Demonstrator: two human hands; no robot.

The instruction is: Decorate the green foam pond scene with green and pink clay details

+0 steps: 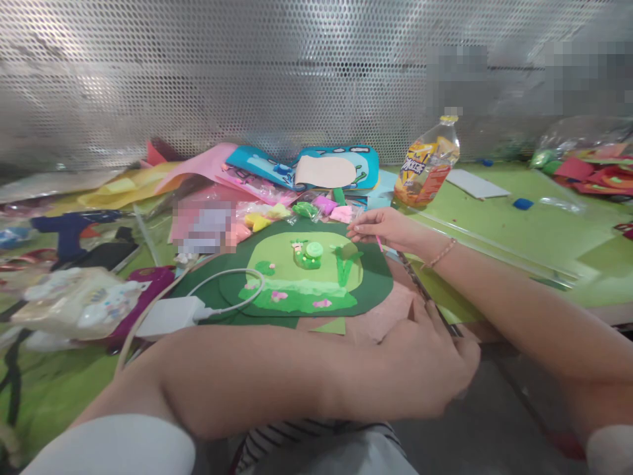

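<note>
A green paper picture (302, 267) with a dark green border lies on the table, decorated with a raised snail-like clay figure (313, 254), grass blades and pink flowers. Beside its upper right edge is my right hand (383, 229), fingers pinched together, with a thin pink stick (380, 244) jutting out beneath them. Its fingertips come close to a lump of pink clay (341, 212). My left hand (425, 359) crosses in front of me to the table's front edge, fingers spread, holding nothing that I can see.
Bagged colored clay (305, 210) lies behind the picture, near blue illustrated sheets (341, 165). A drink bottle (428, 161) stands at the back right. On the left are a white charger (173, 315) with its cable, a blue glue gun (69, 231) and a tissue pack (79, 303).
</note>
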